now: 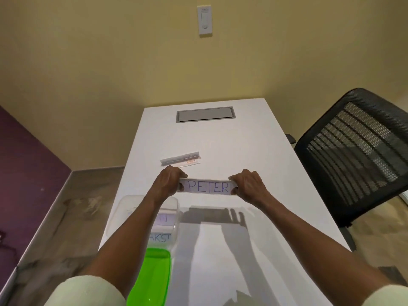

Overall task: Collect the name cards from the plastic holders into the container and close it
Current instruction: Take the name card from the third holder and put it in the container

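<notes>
A clear plastic holder with a white name card reading PETER (207, 187) is held up above the white table (231, 146). My left hand (169, 181) grips its left end and my right hand (248, 184) grips its right end. Behind it, another clear plastic holder (180, 159) lies flat on the table. A clear container (123, 208) stands near the table's left edge under my left forearm, with name cards (162, 237) inside it. Its bright green lid (154, 277) lies in front of it, off the container.
A black mesh office chair (355, 155) stands close to the table's right side. A grey cable hatch (204, 114) is set in the far end of the table. A yellow wall with a white switch (205, 20) is behind. The floor lies to the left.
</notes>
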